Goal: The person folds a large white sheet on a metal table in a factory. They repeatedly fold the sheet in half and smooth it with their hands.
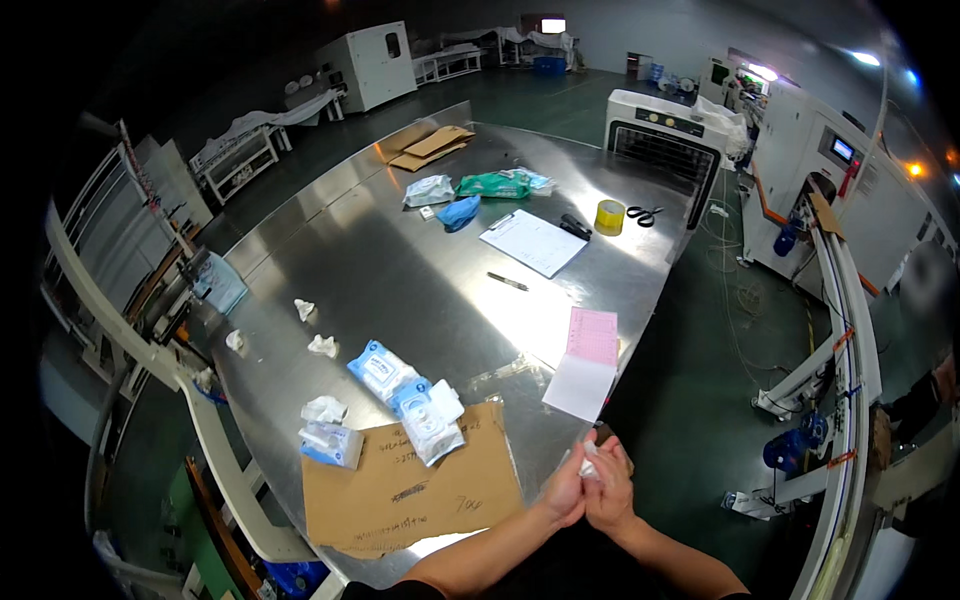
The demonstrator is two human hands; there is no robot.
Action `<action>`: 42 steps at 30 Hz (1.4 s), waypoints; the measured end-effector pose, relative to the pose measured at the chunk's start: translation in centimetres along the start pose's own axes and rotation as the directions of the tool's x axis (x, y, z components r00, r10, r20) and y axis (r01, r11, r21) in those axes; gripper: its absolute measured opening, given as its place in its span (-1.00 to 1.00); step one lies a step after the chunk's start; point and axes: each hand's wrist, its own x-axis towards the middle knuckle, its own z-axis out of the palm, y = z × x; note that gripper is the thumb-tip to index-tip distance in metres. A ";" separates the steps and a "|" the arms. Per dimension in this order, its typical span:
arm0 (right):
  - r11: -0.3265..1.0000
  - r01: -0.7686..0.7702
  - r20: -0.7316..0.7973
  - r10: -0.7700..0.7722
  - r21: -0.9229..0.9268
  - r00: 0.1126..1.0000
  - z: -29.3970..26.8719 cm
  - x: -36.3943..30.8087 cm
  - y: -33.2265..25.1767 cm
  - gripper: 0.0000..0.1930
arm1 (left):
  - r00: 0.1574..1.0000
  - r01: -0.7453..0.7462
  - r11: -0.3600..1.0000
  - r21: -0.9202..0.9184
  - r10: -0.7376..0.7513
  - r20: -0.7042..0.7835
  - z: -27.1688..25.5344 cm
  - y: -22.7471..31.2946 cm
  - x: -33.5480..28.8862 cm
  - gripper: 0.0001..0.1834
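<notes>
Wad [589, 464] between left hand [566, 490] and right hand [612, 494], notebook [580, 378] beyond, cardboard [415, 508] leftward, partly under front packet [428, 426]

Counter middle: passable lane over bare metal [390, 275], left edge to pen [508, 282].
Near edge: flat cardboard sheet [420, 505], low; two wipe packs [428, 420] overlap its far side, small pack [332, 445] its far left corner.
Left edge: white wads [323, 346], gaps between.
Right edge: booklet [582, 367] just beyond left-hand grip [565, 488] and right-hand grip [611, 490].
Far right corner: tape roll [609, 217] near clipboard [535, 243]; white machine [655, 115] blocks beyond.
</notes>
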 end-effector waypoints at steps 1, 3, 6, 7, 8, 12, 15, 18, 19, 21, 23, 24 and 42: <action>0.999 0.028 -0.004 -0.028 0.018 1.000 -0.2 0.3 0.5 -0.72 | 0.999 0.047 0.993 0.109 -0.047 -0.007 -1.1 -0.5 -0.1 -0.31; 0.996 -0.045 -0.024 0.043 -0.073 0.999 -0.8 0.7 2.8 -0.76 | 0.986 0.152 0.981 0.123 -0.159 0.050 -0.3 -0.6 -1.1 -0.32; 0.830 -0.547 0.002 0.550 0.108 0.835 -1.9 1.8 4.4 -0.75 | 0.943 0.207 0.962 0.176 -0.244 0.228 -2.8 -1.2 -2.0 -0.42; 0.829 -0.554 -0.051 0.559 0.075 0.828 -2.5 2.0 5.9 -0.72 | 0.928 -0.054 0.866 0.497 -0.140 0.346 -2.8 -0.3 -1.6 -0.48; 0.818 -0.569 -0.066 0.574 0.084 0.816 -2.9 2.9 4.8 -0.72 | 0.877 -0.325 0.631 0.704 -0.076 0.474 -3.3 0.9 -1.7 -0.53; 0.866 -0.481 0.352 0.413 0.133 0.840 -2.6 2.4 1.4 -0.74 | 0.903 -0.325 -0.372 0.870 -0.394 0.169 0.9 4.1 -1.8 -0.57; 0.963 -0.227 0.504 0.126 0.144 0.854 -0.7 1.3 -1.8 -0.74 | 0.755 -0.595 -0.549 0.587 -0.133 0.642 -1.8 2.1 -2.5 -0.56; 0.942 -0.246 0.570 0.075 0.227 0.818 -0.1 1.1 -2.1 -0.75 | 0.813 -0.582 -0.267 0.768 -0.177 0.554 -4.2 1.0 -5.0 -0.50; 0.922 -0.318 0.607 0.125 0.222 0.785 0.0 1.1 -1.8 -0.75 | 0.856 -0.511 -0.318 0.799 -0.277 0.437 -4.3 1.7 -5.8 -0.48; 0.797 -0.594 0.685 0.373 0.108 0.625 0.1 1.0 1.1 -0.75 | 0.861 -0.415 -0.400 0.818 -0.462 0.211 -1.4 5.1 -6.6 -0.43; 0.503 -0.812 0.761 0.391 0.295 0.518 1.3 1.6 1.3 -0.69 | 0.846 -0.415 -0.394 0.820 0.163 0.507 -1.8 5.5 -8.3 -0.43; 0.233 -0.872 0.798 0.352 0.430 0.488 2.6 1.4 0.0 -0.65 | 0.679 -0.404 -0.407 0.819 0.466 0.567 -1.9 5.2 -9.4 -0.44; 0.356 -0.813 0.883 -0.092 0.461 0.460 7.8 -1.1 -11.7 -0.78 | 0.396 -0.769 0.632 0.097 0.589 -0.704 -3.7 -5.2 -13.8 -0.75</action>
